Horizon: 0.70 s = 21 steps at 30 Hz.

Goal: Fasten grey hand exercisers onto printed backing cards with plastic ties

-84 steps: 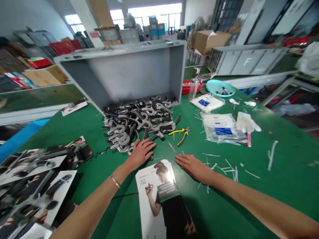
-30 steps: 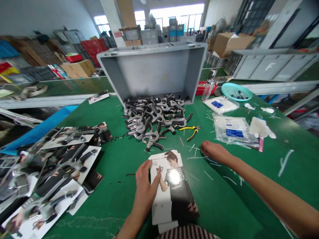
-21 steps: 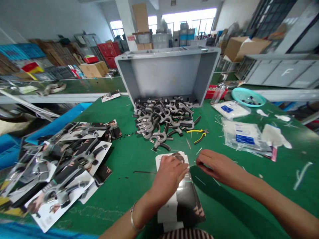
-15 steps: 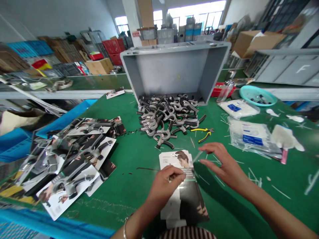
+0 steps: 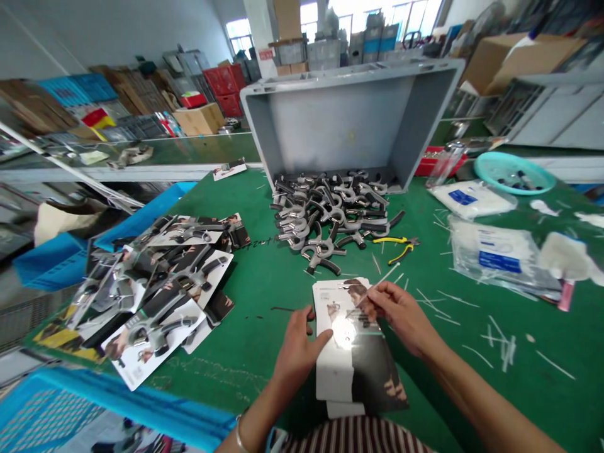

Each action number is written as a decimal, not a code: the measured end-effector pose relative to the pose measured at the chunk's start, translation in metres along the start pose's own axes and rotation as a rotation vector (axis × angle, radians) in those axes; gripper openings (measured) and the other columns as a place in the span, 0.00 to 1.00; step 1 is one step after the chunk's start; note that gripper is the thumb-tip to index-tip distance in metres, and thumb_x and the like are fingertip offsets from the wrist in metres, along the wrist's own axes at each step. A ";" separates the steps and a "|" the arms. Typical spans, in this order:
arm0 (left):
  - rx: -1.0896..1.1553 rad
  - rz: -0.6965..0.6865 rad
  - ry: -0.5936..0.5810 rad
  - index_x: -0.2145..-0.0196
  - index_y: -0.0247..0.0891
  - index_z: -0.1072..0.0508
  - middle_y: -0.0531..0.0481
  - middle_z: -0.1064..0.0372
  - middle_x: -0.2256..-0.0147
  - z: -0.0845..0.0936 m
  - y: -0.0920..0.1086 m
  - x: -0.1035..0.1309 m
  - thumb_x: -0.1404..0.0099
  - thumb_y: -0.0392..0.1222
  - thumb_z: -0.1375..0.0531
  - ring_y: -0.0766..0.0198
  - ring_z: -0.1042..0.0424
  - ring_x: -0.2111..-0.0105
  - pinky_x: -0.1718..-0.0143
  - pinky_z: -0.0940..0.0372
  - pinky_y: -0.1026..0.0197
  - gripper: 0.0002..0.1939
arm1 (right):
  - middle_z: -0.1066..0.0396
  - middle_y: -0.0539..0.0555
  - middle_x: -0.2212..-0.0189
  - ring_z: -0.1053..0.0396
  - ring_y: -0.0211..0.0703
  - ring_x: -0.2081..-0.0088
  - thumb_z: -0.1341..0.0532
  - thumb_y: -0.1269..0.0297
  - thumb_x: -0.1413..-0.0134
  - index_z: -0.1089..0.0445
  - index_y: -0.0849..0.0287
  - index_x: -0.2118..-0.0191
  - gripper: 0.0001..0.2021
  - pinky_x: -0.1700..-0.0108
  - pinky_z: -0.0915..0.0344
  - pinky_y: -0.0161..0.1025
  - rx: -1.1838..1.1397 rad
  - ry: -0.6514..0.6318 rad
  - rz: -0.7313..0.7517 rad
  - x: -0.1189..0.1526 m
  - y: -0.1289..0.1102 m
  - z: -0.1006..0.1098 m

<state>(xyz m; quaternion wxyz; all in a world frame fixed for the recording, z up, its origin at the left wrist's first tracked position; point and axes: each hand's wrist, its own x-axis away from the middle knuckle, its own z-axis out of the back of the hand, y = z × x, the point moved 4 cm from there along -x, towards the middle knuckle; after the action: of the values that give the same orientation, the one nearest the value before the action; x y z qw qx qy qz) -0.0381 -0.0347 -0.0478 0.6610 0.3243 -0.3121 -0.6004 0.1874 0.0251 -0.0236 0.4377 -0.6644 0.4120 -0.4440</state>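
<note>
A stack of printed cards (image 5: 337, 371) lies on the green table in front of me. At its left edge rests my left hand (image 5: 302, 343), thumb and fingers apart, holding nothing. My right hand (image 5: 394, 308) is over the upper right of the stack, pinching a thin white strip (image 5: 381, 282) that slants up to the right. Beyond the cards, a heap of grey and black clamps (image 5: 325, 214) spills from a tipped grey crate (image 5: 340, 129). Yellow-handled pliers (image 5: 399, 242) lie to the right of the heap.
Cards with clamps on them (image 5: 165, 296) are piled at the left, above a blue basket (image 5: 117, 402). Plastic bags (image 5: 504, 251), a turquoise bowl (image 5: 514, 171) and scattered white strips (image 5: 507, 349) are at the right. A lone card (image 5: 229, 168) lies left of the crate.
My left hand has opened and moved to the stack's left edge. My right hand has come in over the cards and now pinches the strip. The view has shifted, showing more of the blue basket.
</note>
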 end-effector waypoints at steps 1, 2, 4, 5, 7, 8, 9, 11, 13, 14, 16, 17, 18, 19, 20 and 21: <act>0.024 0.013 -0.019 0.48 0.38 0.29 0.43 0.31 0.57 0.000 -0.006 -0.003 0.37 0.49 0.39 0.57 0.31 0.62 0.57 0.35 0.54 0.21 | 0.25 0.51 0.70 0.29 0.37 0.72 0.37 0.54 0.42 0.32 0.59 0.64 0.12 0.67 0.33 0.36 -0.019 -0.002 0.004 -0.006 0.001 0.000; 0.059 0.029 -0.018 0.52 0.39 0.26 0.45 0.30 0.59 0.002 -0.010 -0.007 0.35 0.48 0.41 0.58 0.30 0.63 0.58 0.35 0.55 0.17 | 0.25 0.52 0.70 0.28 0.37 0.71 0.36 0.54 0.42 0.32 0.59 0.65 0.12 0.67 0.32 0.36 -0.033 -0.005 0.014 -0.011 0.001 -0.003; 0.166 0.099 0.032 0.59 0.37 0.23 0.47 0.28 0.64 0.010 -0.015 -0.017 0.35 0.48 0.42 0.59 0.30 0.65 0.61 0.36 0.59 0.14 | 0.24 0.53 0.69 0.27 0.39 0.70 0.35 0.54 0.43 0.33 0.58 0.65 0.12 0.66 0.30 0.37 -0.055 -0.022 0.047 -0.022 -0.001 -0.013; 0.248 0.150 0.054 0.60 0.36 0.24 0.47 0.27 0.66 0.015 -0.016 -0.022 0.36 0.48 0.41 0.60 0.30 0.67 0.64 0.36 0.60 0.14 | 0.24 0.54 0.67 0.26 0.40 0.69 0.35 0.54 0.43 0.33 0.58 0.64 0.12 0.66 0.29 0.38 -0.065 -0.037 0.067 -0.027 -0.004 -0.020; 0.451 0.247 0.045 0.61 0.34 0.25 0.48 0.25 0.69 0.021 -0.019 -0.029 0.39 0.49 0.39 0.62 0.30 0.72 0.70 0.37 0.63 0.15 | 0.24 0.54 0.64 0.26 0.40 0.68 0.36 0.54 0.42 0.34 0.57 0.63 0.12 0.66 0.28 0.39 -0.078 -0.085 0.100 -0.034 -0.009 -0.035; 0.546 0.274 0.028 0.61 0.34 0.26 0.48 0.25 0.69 0.023 -0.020 -0.031 0.39 0.49 0.38 0.63 0.30 0.73 0.71 0.38 0.64 0.16 | 0.24 0.54 0.62 0.25 0.40 0.68 0.36 0.54 0.42 0.34 0.57 0.63 0.12 0.66 0.28 0.39 -0.080 -0.114 0.107 -0.037 -0.012 -0.043; 0.622 0.282 0.013 0.61 0.34 0.27 0.48 0.24 0.69 0.024 -0.021 -0.031 0.40 0.50 0.37 0.64 0.30 0.74 0.72 0.38 0.65 0.16 | 0.24 0.54 0.62 0.25 0.40 0.69 0.37 0.54 0.42 0.34 0.57 0.63 0.12 0.66 0.27 0.39 -0.080 -0.141 0.108 -0.038 -0.013 -0.050; 0.709 0.274 -0.002 0.61 0.35 0.27 0.48 0.23 0.68 0.026 -0.025 -0.027 0.40 0.50 0.37 0.65 0.29 0.74 0.72 0.38 0.65 0.16 | 0.24 0.54 0.62 0.25 0.40 0.69 0.37 0.54 0.41 0.35 0.57 0.63 0.12 0.66 0.27 0.39 -0.080 -0.185 0.100 -0.040 -0.013 -0.061; 0.742 0.266 0.003 0.61 0.35 0.27 0.48 0.23 0.67 0.026 -0.030 -0.023 0.40 0.50 0.36 0.65 0.28 0.73 0.71 0.38 0.66 0.16 | 0.25 0.53 0.64 0.25 0.40 0.69 0.37 0.54 0.41 0.35 0.57 0.63 0.12 0.66 0.27 0.39 -0.093 -0.206 0.085 -0.040 -0.010 -0.069; 0.754 0.266 0.004 0.61 0.35 0.27 0.48 0.22 0.67 0.027 -0.032 -0.021 0.40 0.50 0.36 0.65 0.28 0.73 0.71 0.37 0.66 0.16 | 0.25 0.52 0.66 0.25 0.39 0.70 0.37 0.53 0.41 0.35 0.57 0.64 0.12 0.66 0.27 0.39 -0.103 -0.208 0.077 -0.041 -0.008 -0.071; 0.778 0.273 0.001 0.60 0.35 0.28 0.48 0.22 0.67 0.029 -0.034 -0.018 0.39 0.49 0.36 0.65 0.27 0.72 0.71 0.37 0.66 0.16 | 0.27 0.50 0.68 0.27 0.37 0.73 0.37 0.53 0.42 0.35 0.57 0.64 0.12 0.68 0.28 0.38 -0.121 -0.201 0.056 -0.042 -0.003 -0.074; 0.790 0.277 -0.001 0.60 0.35 0.28 0.48 0.22 0.67 0.030 -0.034 -0.018 0.39 0.49 0.36 0.65 0.27 0.72 0.70 0.37 0.66 0.15 | 0.27 0.49 0.69 0.29 0.36 0.74 0.36 0.53 0.42 0.34 0.57 0.64 0.13 0.69 0.28 0.37 -0.124 -0.194 0.046 -0.044 -0.002 -0.074; 0.801 0.281 -0.002 0.60 0.35 0.28 0.49 0.23 0.67 0.032 -0.033 -0.018 0.39 0.49 0.36 0.65 0.27 0.72 0.70 0.36 0.66 0.15 | 0.28 0.49 0.70 0.30 0.34 0.76 0.36 0.53 0.42 0.34 0.57 0.65 0.13 0.71 0.29 0.36 -0.123 -0.188 0.038 -0.045 -0.001 -0.075; 0.812 0.285 -0.005 0.60 0.35 0.28 0.49 0.23 0.67 0.035 -0.031 -0.018 0.39 0.49 0.36 0.65 0.27 0.72 0.69 0.36 0.66 0.15 | 0.28 0.49 0.71 0.31 0.34 0.77 0.37 0.52 0.42 0.33 0.57 0.64 0.13 0.72 0.30 0.35 -0.116 -0.181 0.036 -0.047 -0.001 -0.075; 0.826 0.287 -0.008 0.60 0.35 0.28 0.49 0.23 0.67 0.038 -0.028 -0.019 0.39 0.49 0.36 0.65 0.27 0.72 0.69 0.36 0.66 0.15 | 0.28 0.49 0.71 0.32 0.33 0.77 0.37 0.52 0.42 0.32 0.57 0.64 0.13 0.72 0.30 0.35 -0.104 -0.175 0.041 -0.049 -0.002 -0.076; 0.841 0.288 -0.009 0.60 0.35 0.27 0.49 0.23 0.67 0.041 -0.026 -0.019 0.39 0.49 0.36 0.65 0.27 0.72 0.69 0.36 0.66 0.15 | 0.28 0.49 0.71 0.31 0.34 0.77 0.37 0.52 0.42 0.32 0.58 0.64 0.13 0.72 0.30 0.34 -0.088 -0.167 0.053 -0.051 -0.003 -0.077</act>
<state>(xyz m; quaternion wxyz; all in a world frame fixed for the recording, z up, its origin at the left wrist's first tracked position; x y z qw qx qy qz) -0.0881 -0.0195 -0.0447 0.5470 0.5156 -0.5743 -0.3244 0.1015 0.0574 -0.0151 0.4526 -0.7066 0.4107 -0.3566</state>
